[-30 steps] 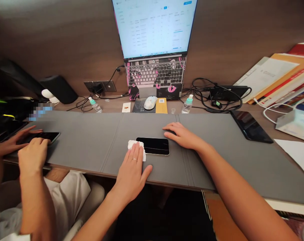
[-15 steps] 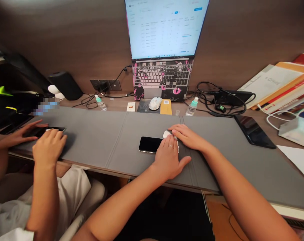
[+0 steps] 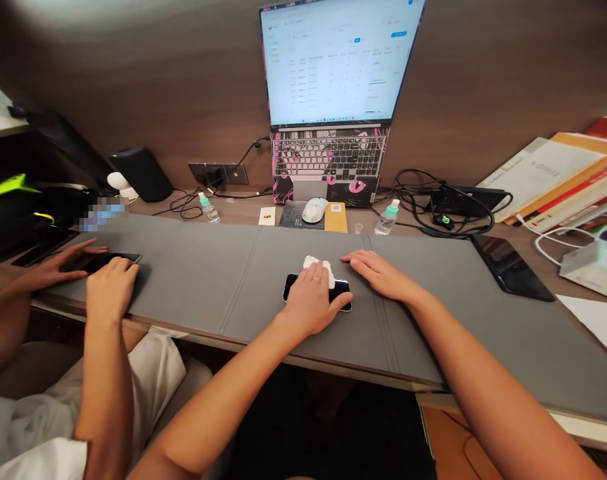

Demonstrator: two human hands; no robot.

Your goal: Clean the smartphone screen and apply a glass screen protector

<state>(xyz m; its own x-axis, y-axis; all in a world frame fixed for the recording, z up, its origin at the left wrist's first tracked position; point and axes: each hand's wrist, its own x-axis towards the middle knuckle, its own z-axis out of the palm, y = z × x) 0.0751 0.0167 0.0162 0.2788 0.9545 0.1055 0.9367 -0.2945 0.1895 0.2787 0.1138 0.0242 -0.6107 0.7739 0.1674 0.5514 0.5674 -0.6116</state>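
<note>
A phone with a dark screen lies face up on the grey desk mat, partly covered by my left hand. Under that hand's fingers, which are held together and laid flat, is a crumpled white tissue pressed onto the screen; the thumb sticks out to the right over the phone. My right hand rests on the mat just right of the phone, fingers stretched out, with nothing in it.
Behind the mat stand a laptop, a mouse and two spray bottles. A tablet and books are on the right. At left, a co-worker's hands are over another phone.
My left hand has slid left along the phone with the tissue, uncovering the phone's right end. My right hand now rests apart from the left hand, beside the phone.
</note>
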